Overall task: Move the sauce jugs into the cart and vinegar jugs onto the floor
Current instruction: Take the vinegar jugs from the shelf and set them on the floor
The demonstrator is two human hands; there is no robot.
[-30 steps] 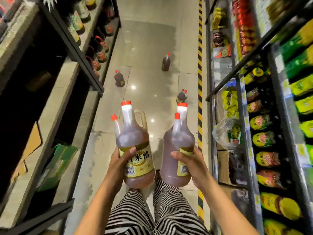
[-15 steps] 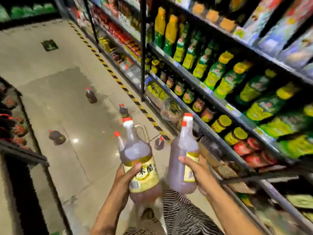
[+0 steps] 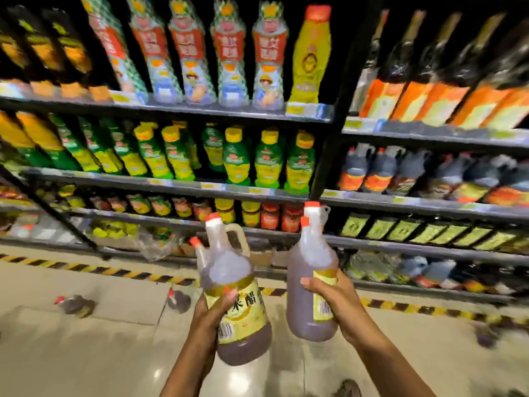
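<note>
I hold two brownish vinegar jugs with red caps and yellow labels in front of me, above the tiled floor. My left hand [image 3: 213,310] grips the left jug [image 3: 232,285] round its label; a smaller red-capped bottle is attached to its side. My right hand [image 3: 336,299] grips the right jug [image 3: 306,285] round its body, also with a small bottle strapped to it. Two dark jugs [image 3: 76,305] [image 3: 179,300] stand on the floor to the left, near the striped line. No cart is in view.
A tall shelf rack [image 3: 177,183] full of bottles and jars fills the view ahead. A yellow-and-black striped line [image 3: 94,269] runs along its foot. Another dark jug [image 3: 486,336] stands on the floor at the right, blurred. Beige tiled floor [image 3: 86,353] spreads at the lower left.
My view has swung right from looking down the aisle to facing the shelf rack. Both hands keep their grip on the two jugs, held in front of me.
</note>
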